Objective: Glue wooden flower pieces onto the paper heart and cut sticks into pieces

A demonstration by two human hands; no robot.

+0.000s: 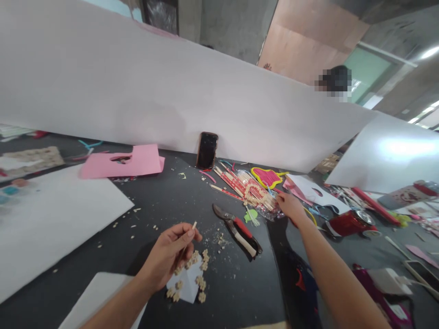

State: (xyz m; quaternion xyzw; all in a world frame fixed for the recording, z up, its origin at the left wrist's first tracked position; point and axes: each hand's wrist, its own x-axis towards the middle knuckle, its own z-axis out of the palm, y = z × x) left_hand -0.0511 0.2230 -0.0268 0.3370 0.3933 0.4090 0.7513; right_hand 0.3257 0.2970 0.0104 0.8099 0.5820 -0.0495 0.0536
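My left hand (176,249) pinches a thin wooden stick (194,225) between thumb and fingers, its pale end pointing up. Just below it lies a piece of white paper (188,289) edged with clusters of small beige wooden bits (201,282). My right hand (290,206) is stretched out to the right end of a pile of wooden sticks (236,180) with red and white wrapping. Its fingertips are closed at the pile, and what they grip cannot be made out. On the pile rests a ring of small beige bits (255,193). Pruning shears (240,233) lie between my hands.
A phone (207,151) leans against the white board (144,91) behind. Pink cut paper (126,162) and a large white sheet (61,224) lie left. A red can (351,222) and a pink shape with yellow edging (266,177) are right. Another person's head (336,80) shows beyond the board.
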